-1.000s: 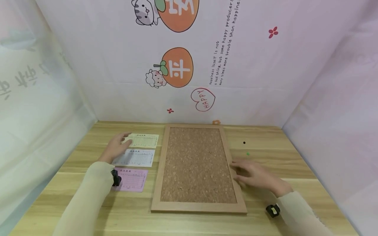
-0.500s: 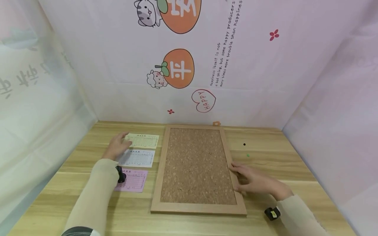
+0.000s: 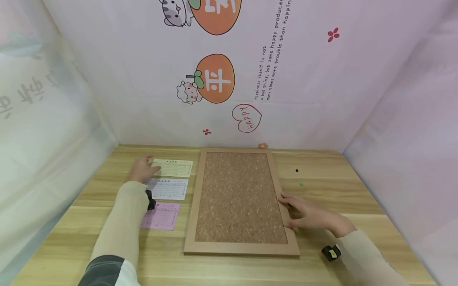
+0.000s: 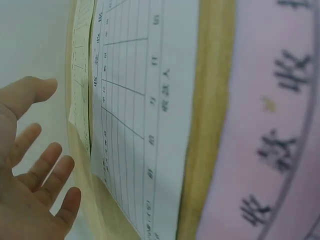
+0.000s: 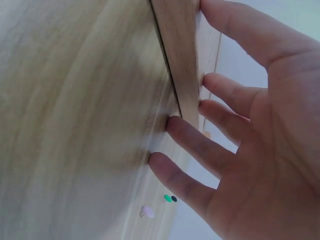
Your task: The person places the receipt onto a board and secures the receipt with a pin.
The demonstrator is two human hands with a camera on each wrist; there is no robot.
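Note:
In the head view my left hand [image 3: 140, 169] is at the left end of a pale yellow printed slip [image 3: 173, 168]. The left wrist view shows its fingers loosely bent, with nothing between them and the thumb. Below that slip lie a white slip [image 3: 168, 189] and a pink slip [image 3: 162, 216], the latter partly covered by the wrist camera. My right hand [image 3: 311, 212] touches the right edge of a wood-framed corkboard [image 3: 239, 198]. From the right wrist, its fingers [image 5: 200, 145] look spread, some on the frame and others at the tabletop.
Right of the board lie a black pushpin [image 3: 296, 170] and a green pushpin [image 3: 301, 184]. A lilac pushpin [image 5: 147, 211] shows only in the right wrist view. Behind the wooden table [image 3: 239, 270] hangs a printed white cloth [image 3: 286, 127], with cloth at both sides too.
My left forearm has swung rightward and forward, while the left hand stays by the yellow slip. My right hand has shifted slightly at the corkboard's edge. Board and slips have not moved.

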